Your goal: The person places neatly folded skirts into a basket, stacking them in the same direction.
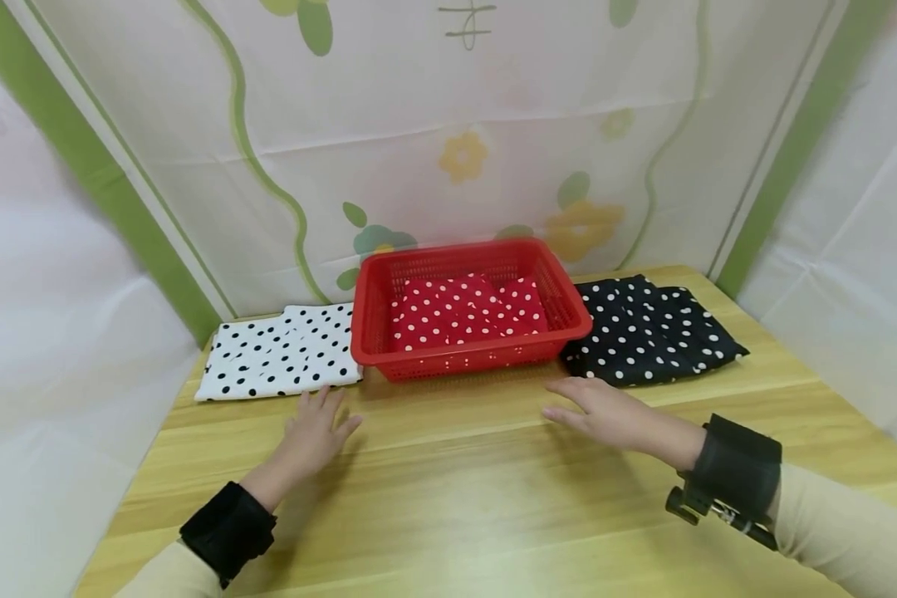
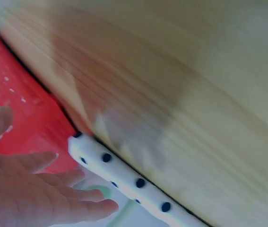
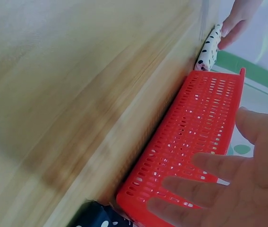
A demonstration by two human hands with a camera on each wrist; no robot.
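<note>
Both hands flat and empty before the red perforated plastic basket (image 1: 469, 309).
The basket lies crosswise on the wooden desk (image 1: 493, 490); left hand (image 1: 316, 432) near its left corner, right hand (image 1: 613, 413) near its right corner, neither touching.

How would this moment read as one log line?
left hand: open, near white cloth | right hand: open, near red basket | basket holds red cloth

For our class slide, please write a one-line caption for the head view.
Two open hands, left and right, hover over a wooden table before a red basket.
</note>
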